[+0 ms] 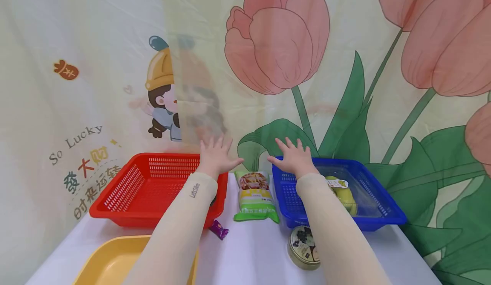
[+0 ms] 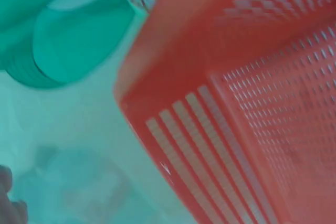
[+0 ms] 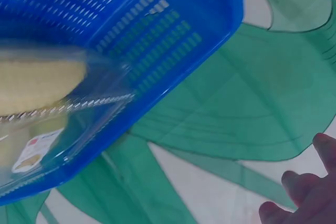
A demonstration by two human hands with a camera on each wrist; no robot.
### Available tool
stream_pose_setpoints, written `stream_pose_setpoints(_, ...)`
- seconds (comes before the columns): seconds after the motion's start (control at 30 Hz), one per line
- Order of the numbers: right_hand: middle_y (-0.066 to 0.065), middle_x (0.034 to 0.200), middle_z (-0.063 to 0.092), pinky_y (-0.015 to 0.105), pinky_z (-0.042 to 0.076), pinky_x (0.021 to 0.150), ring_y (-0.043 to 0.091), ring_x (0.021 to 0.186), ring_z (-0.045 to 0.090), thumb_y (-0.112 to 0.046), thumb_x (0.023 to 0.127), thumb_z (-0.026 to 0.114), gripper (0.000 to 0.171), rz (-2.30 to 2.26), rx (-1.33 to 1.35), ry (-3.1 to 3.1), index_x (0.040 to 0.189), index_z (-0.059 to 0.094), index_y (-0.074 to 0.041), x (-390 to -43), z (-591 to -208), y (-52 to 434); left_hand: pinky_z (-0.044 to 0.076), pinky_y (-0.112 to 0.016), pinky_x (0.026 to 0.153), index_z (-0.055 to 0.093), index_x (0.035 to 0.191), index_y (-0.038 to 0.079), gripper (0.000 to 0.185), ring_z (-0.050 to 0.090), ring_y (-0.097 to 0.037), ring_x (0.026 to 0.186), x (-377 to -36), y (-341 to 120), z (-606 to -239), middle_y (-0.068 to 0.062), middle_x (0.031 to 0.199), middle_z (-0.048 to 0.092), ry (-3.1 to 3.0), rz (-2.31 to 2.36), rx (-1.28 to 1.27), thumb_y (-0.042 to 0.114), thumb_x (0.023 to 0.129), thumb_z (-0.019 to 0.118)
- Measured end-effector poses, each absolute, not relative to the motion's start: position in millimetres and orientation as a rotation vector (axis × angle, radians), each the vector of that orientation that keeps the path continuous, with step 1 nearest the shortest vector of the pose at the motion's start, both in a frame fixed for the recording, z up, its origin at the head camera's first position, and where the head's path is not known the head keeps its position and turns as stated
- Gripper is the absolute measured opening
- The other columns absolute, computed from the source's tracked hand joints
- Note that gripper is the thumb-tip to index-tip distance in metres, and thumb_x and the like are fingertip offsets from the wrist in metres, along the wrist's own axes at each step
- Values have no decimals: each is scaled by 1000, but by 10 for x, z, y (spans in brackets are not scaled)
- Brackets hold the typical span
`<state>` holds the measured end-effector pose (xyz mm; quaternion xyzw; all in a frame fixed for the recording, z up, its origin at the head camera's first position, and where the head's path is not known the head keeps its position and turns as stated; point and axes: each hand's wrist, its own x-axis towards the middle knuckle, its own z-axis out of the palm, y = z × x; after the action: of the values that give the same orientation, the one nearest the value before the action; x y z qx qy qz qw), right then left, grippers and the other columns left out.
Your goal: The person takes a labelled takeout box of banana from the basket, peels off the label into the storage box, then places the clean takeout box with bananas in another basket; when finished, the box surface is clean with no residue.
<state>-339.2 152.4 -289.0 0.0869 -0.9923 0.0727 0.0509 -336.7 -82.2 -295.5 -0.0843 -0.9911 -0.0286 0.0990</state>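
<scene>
Both hands are held out with fingers spread and nothing in them. My left hand point(image 1: 216, 157) is raised over the far right corner of the red basket point(image 1: 130, 216). Over the far left part of the blue basket point(image 1: 379, 222), my right hand point(image 1: 294, 159) stretches forward. A clear plastic pack of bananas point(image 1: 346, 197) lies in the blue basket, partly behind the right sleeve; its label shows in the right wrist view. Between the baskets lies a green and yellow food packet point(image 1: 256, 197). Only fingertips of each hand show in the wrist views.
A purple wrapped candy point(image 1: 219, 230) lies by the red basket's near right corner. Near the blue basket stands a round tin point(image 1: 303, 248), partly covered by the right forearm. A yellow tray point(image 1: 111, 255) sits front left. Behind the table hangs a tulip-printed curtain point(image 1: 276, 118).
</scene>
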Motion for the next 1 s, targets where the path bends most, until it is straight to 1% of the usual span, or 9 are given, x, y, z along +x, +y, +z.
stream_pose_setpoints(0.1,14,152,12,66,6,106,49,135,2,-63,85,41,78,243,267,-3016,147,13,-25,-3379,-2910,1675,7,-61,109,18,146,25,84,10,-36,140,-3352,-672,-2997,-9,153,11,-2924,-18,-237,73,79,36)
stream_pose_setpoints(0.2,17,152,12,68,5,104,51,134,0,-63,85,41,79,254,270,-3016,147,13,-23,-3355,-2923,1885,9,-60,109,15,146,25,85,8,-35,140,-3294,-453,-3045,-9,154,6,-2942,-32,-262,72,79,37)
stream_pose_setpoints(0.3,19,151,12,69,5,103,52,134,0,-66,84,39,82,256,259,-3016,147,13,-20,-3334,-2938,2103,11,-59,110,14,146,26,85,6,-35,140,-3209,-233,-3077,-7,154,3,-2962,-99,-306,71,79,40)
stream_pose_setpoints(0.47,23,150,11,70,4,102,54,132,0,-72,81,34,88,267,236,-3040,147,12,-18,-3285,-2961,2384,12,-59,109,14,146,28,83,5,-35,140,-3087,23,-3137,-5,154,5,-2976,-73,-369,73,79,36)
stream_pose_setpoints(0.63,25,149,11,72,4,100,56,131,1,-71,82,35,88,256,222,-3057,147,12,-15,-3218,-2983,2563,12,-61,109,17,146,29,83,11,-37,139,-2959,184,-3232,-7,154,8,-2997,-153,-414,73,79,36)
stream_pose_setpoints(0.83,27,148,12,74,6,98,57,130,3,-68,83,37,88,247,231,-3045,146,14,-11,-3113,-2977,2791,13,-59,109,20,145,30,81,14,-36,139,-2742,362,-3400,-6,153,12,-3027,-283,-485,73,79,38)
stream_pose_setpoints(1.0,29,147,12,75,9,95,59,128,6,-65,84,40,87,279,226,-3055,146,13,-9,-3017,-3038,2972,18,-57,109,22,144,31,80,18,-36,138,-2637,493,-3600,-5,153,14,-3049,-273,-512,74,78,37)
